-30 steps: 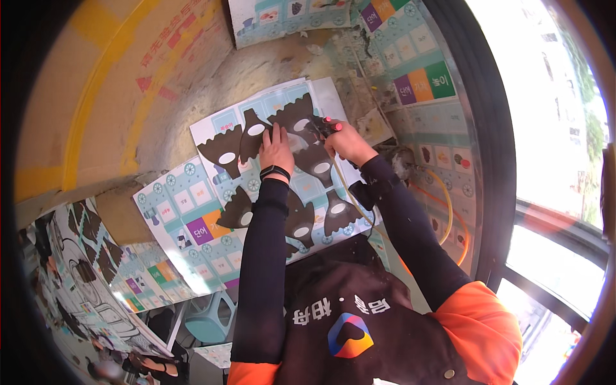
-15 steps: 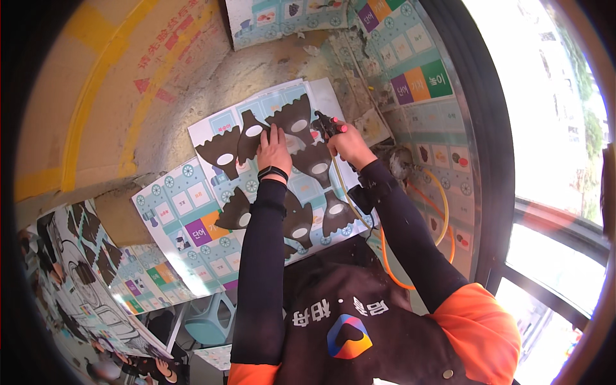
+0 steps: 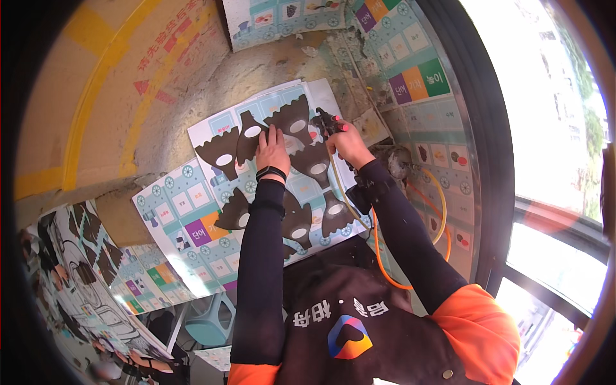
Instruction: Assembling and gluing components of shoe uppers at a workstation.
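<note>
Several dark, jagged-edged cutouts (image 3: 287, 119) with white ovals lie spread over a printed pastel sheet (image 3: 221, 123). My left hand (image 3: 274, 157) rests on them with its fingers stretched out, the fingertips by the narrow-necked cutout (image 3: 246, 149). To its right, my right hand (image 3: 353, 146) is wrapped round a black spray gun (image 3: 326, 120) with pinkish-red knobs, held over the right edge of the sheet. A thin tan hose (image 3: 338, 183) hangs below that hand. My palm hides part of the gun's grip.
A large taped cardboard sheet (image 3: 96, 83) rises at the left. Orange hose (image 3: 380, 256) and yellow hose (image 3: 445, 212) loop beside my right arm. A printed panel (image 3: 433, 147) and a dark window frame (image 3: 497, 147) stand at the right. A blue stool (image 3: 208, 327) and other people's hands (image 3: 154, 364) are lower left.
My right hand and the spray gun have shifted very slightly, and the hoses have swung a little to the left. My left hand has barely moved; the cutouts lie as before.
</note>
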Demonstrator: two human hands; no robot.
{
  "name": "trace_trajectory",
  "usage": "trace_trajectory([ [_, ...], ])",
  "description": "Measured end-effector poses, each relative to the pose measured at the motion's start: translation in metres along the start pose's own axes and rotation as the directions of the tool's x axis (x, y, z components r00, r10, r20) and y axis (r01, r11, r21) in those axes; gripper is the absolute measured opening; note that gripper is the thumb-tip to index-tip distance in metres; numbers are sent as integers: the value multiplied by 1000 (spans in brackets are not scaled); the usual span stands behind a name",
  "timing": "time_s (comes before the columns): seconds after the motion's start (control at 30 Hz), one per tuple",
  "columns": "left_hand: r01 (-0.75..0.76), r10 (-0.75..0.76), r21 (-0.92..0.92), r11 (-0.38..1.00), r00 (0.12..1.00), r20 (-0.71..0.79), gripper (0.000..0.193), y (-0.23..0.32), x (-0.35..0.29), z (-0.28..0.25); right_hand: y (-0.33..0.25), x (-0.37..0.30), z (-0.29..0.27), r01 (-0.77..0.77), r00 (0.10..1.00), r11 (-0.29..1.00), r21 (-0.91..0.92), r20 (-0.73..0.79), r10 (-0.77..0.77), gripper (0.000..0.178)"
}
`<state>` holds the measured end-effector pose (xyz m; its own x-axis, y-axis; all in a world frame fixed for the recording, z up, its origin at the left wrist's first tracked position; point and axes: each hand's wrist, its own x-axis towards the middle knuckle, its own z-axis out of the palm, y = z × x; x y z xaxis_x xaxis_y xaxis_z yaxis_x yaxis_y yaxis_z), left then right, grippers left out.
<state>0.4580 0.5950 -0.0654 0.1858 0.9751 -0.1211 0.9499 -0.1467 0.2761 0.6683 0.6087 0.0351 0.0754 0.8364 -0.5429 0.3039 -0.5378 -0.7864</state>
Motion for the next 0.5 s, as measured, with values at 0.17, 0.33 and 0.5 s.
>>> trace_trajectory([
  [0.17, 19, -19, -3, 1000, 997, 71, 59, 5, 0, 0, 12, -2, -6, -19, 999, 996, -86, 45, 23, 21],
  [0.33, 10, -10, 8, 1000, 997, 74, 61, 7, 1, -2, 7, 1, -6, 32, 999, 999, -13, 6, -31, 20],
  [0.5, 4, -4, 1, 1000, 1000, 26, 54, 6, -1, 3, 9, -4, -9, 7, 1000, 999, -54, 1, -7, 20],
])
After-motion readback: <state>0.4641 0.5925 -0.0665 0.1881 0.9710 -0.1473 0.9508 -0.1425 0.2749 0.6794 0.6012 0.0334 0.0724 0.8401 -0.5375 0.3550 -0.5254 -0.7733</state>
